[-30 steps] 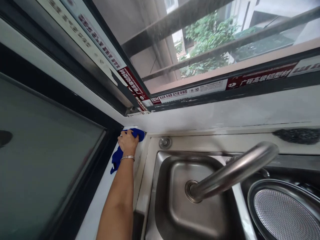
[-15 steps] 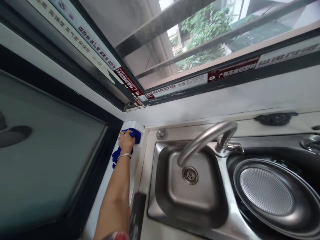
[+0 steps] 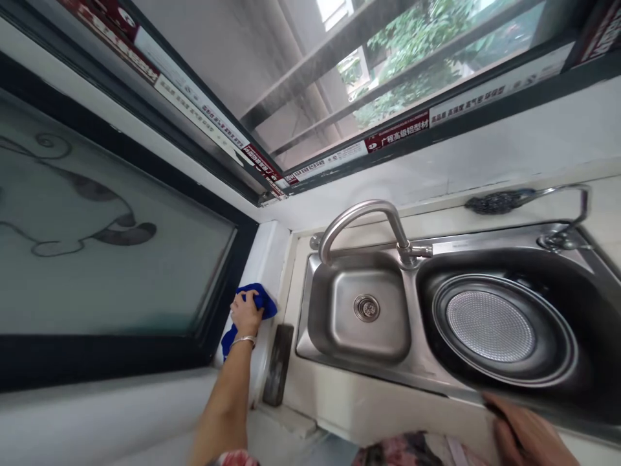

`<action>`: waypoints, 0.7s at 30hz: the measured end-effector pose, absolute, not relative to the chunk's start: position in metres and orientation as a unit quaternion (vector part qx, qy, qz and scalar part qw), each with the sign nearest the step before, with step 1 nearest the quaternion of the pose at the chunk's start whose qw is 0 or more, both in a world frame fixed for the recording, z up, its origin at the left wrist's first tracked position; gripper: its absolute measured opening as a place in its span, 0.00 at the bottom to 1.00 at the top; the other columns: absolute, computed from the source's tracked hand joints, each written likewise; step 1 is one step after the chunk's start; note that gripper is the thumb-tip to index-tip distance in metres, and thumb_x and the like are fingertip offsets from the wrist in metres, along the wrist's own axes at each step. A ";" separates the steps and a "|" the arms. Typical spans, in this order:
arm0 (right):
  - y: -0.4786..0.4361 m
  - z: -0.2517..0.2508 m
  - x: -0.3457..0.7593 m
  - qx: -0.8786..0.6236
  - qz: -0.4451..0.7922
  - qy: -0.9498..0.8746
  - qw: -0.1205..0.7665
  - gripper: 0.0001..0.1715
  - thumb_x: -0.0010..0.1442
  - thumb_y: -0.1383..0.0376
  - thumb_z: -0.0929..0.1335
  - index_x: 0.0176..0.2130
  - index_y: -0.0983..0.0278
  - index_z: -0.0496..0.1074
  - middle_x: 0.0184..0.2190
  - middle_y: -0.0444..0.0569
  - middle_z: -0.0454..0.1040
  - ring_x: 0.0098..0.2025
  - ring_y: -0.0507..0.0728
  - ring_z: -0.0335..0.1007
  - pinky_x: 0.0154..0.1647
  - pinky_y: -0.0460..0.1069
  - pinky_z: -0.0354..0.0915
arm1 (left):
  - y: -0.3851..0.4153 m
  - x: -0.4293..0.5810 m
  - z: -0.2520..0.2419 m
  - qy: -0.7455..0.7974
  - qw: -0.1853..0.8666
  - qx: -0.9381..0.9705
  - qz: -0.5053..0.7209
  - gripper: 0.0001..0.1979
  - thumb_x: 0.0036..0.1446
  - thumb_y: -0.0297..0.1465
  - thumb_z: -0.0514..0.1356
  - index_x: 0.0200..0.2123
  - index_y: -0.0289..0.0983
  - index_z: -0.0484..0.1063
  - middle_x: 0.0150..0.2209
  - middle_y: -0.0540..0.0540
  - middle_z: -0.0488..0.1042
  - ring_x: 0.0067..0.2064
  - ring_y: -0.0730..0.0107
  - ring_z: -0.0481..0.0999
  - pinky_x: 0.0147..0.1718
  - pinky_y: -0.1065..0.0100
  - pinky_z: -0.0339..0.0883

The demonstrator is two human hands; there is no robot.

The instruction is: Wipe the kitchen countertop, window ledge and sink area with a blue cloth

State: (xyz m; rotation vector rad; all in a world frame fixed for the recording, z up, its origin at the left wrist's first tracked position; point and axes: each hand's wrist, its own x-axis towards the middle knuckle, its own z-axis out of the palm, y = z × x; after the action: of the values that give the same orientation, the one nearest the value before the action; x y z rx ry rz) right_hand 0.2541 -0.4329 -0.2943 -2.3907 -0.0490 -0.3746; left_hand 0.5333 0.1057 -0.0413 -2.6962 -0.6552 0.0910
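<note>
My left hand (image 3: 246, 313) is closed over a blue cloth (image 3: 262, 300). It presses the cloth onto the white ledge (image 3: 272, 249) between the dark-framed glass panel and the sink counter. One end of the cloth hangs out below my wrist, which wears a bracelet. At the lower right, my right hand (image 3: 531, 430) is by the front rim of the steel double sink (image 3: 427, 374). Blur and the frame edge hide most of its fingers, so I cannot make out whether it holds anything.
A curved faucet (image 3: 361, 207) rises behind the left basin. In the right basin lies a large round pan (image 3: 490, 323). A dark scourer (image 3: 497, 202) rests on the back counter near a thin bent metal spout (image 3: 585, 200). A dark rectangular block (image 3: 278, 366) lies left of the sink.
My left hand has slid the blue cloth along the ledge toward me, away from the window corner. My right hand has come into view at the lower right. The view has shifted.
</note>
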 end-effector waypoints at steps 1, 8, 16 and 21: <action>-0.432 -0.295 0.255 -0.924 -0.145 -0.021 0.354 0.20 0.66 0.59 0.61 0.49 0.64 0.76 0.43 0.54 0.82 0.41 0.62 0.80 0.45 0.56 0.74 | 0.106 0.519 -0.040 -0.240 0.191 -0.951 0.039 0.25 0.59 0.31 0.65 0.59 0.46 0.65 0.64 0.42 0.53 0.59 0.45 0.61 0.52 0.56 0.66; -0.433 -0.299 0.258 -0.915 -0.126 -0.041 0.382 0.20 0.65 0.61 0.61 0.48 0.65 0.76 0.43 0.53 0.82 0.42 0.62 0.80 0.47 0.56 0.72 | 0.107 0.451 -0.028 -0.276 0.247 -0.923 0.104 0.28 0.57 0.25 0.63 0.59 0.46 0.64 0.64 0.42 0.54 0.58 0.50 0.63 0.52 0.62 0.64; -0.436 -0.281 0.256 -0.903 -0.135 -0.044 0.404 0.19 0.67 0.61 0.60 0.48 0.63 0.75 0.42 0.50 0.82 0.42 0.60 0.79 0.47 0.54 0.71 | 0.100 0.420 -0.029 -0.238 0.343 -0.897 0.143 0.27 0.65 0.19 0.41 0.61 0.38 0.66 0.63 0.35 0.57 0.56 0.49 0.65 0.52 0.60 0.63; -0.438 -0.294 0.250 -0.903 -0.107 -0.041 0.415 0.19 0.66 0.60 0.61 0.49 0.62 0.76 0.44 0.50 0.82 0.43 0.61 0.80 0.47 0.55 0.71 | 0.104 0.410 -0.029 -0.186 0.369 -0.898 0.155 0.25 0.63 0.23 0.55 0.63 0.38 0.66 0.61 0.34 0.58 0.56 0.48 0.65 0.53 0.60 0.64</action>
State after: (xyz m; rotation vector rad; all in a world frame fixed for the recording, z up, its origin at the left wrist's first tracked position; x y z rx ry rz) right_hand 0.2505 -0.4380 -0.2945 -2.2674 -0.1033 -0.2683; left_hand 0.4099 0.1043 -0.0292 -2.3045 -0.4764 0.3974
